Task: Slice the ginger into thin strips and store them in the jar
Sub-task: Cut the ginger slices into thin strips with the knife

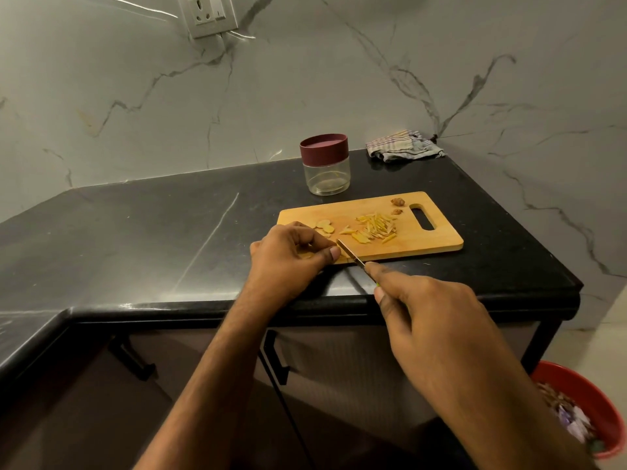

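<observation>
Behind board (373, 232): lidded jar (324, 164) | left hand (288, 256) pinches ginger (307, 255) | right hand (431, 313) grips knife (351, 254)

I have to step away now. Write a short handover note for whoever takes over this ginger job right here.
Left hand pins a ginger piece at the near left corner of the cutting board.
Right hand grips the knife, blade on the board beside the left fingertips.
Done: a pile of strips mid-board.
Left: flat slices beyond the left hand are uncut; two knobby bits sit near the handle slot.
Jar stands behind the board, lid on, looking empty; nothing stored yet.
</observation>
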